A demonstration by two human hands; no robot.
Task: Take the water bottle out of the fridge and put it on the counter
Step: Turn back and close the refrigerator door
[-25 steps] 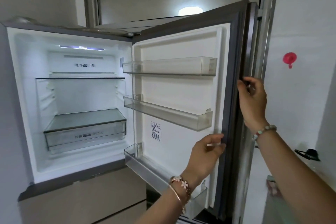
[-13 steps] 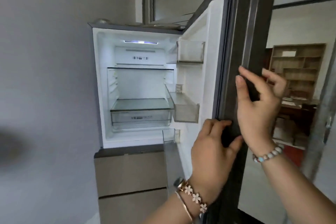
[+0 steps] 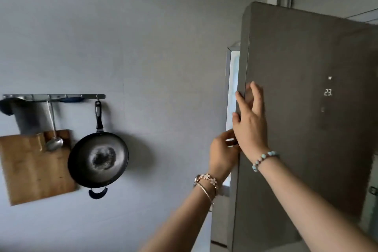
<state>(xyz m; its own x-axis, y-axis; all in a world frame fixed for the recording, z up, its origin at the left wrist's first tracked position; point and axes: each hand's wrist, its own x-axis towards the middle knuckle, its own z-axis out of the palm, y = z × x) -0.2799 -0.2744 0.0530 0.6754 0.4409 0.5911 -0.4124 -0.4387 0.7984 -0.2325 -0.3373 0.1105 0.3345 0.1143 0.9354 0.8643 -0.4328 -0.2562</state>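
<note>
Both hands (image 3: 238, 139) on fridge door (image 3: 306, 118)

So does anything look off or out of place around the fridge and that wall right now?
Nothing looks damaged or spilled. The fridge door is ajar, both hands on its edge. The wooden cutting board hangs tilted beside the black pan. No water bottle is in view.

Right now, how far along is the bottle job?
No bottle or counter is in view, so retrieval can't be confirmed. In hand: the fridge door is nearly shut, a thin lit gap at its edge, right hand flat on its front, left hand at the edge. Left: shutting it fully.
</note>
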